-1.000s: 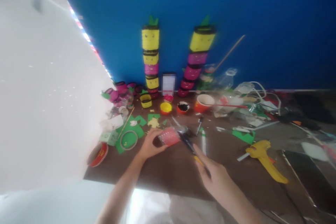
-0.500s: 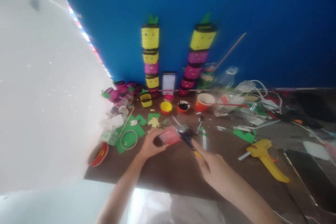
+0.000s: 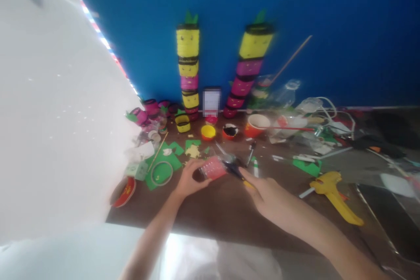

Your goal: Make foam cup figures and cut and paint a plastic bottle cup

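Two hands work over the brown worktop (image 3: 203, 210). The left hand (image 3: 188, 180) has its fingers curled around one small pink cup (image 3: 213, 169), which lies on its side on the worktop just in front of the green foam scraps (image 3: 164, 168). The right hand (image 3: 267, 192) pinches one dark brush with a yellow handle (image 3: 236, 172), its tip touching the pink cup's open end. Against the blue wall (image 3: 328, 30) stand two tall stacks of yellow and pink cups: one upright (image 3: 187, 68), one leaning (image 3: 247, 68). Between their feet and the hands sit three small pots, one yellow (image 3: 208, 131), one black inside (image 3: 230, 131), one orange (image 3: 256, 125). One yellow glue gun (image 3: 334, 194) lies to the right. Compared with half a second ago, the right hand has slid forward along the brush toward the cup, and the left hand's hold on the cup is unchanged.
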Demonstrator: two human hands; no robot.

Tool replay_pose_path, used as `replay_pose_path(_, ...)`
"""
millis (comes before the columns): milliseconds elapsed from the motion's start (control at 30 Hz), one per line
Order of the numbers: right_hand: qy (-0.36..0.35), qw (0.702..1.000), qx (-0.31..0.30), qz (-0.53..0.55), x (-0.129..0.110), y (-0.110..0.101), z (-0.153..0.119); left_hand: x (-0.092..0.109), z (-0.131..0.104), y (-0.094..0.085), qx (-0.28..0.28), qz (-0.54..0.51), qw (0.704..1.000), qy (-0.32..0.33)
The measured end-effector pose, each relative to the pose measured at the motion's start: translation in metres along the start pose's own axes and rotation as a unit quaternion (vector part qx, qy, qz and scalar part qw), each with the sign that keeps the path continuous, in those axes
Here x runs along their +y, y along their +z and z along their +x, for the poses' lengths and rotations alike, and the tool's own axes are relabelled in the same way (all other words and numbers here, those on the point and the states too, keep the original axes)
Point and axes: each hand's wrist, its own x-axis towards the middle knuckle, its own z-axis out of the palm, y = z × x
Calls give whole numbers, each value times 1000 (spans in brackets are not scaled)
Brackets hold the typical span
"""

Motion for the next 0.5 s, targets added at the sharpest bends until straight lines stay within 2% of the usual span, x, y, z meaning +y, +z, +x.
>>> replay_pose_path(133,26,999,-23,-18,-1,-3,4,1,0,0,3,2,1000,-4)
replay_pose_path(333,-14,1000,-19,-2,14,5,14,5,-3,2,-2,-11,1000,16)
replay_pose_path(500,29,999,-18,-15,11,7,12,3,-2,2,11,-13,1000,1)
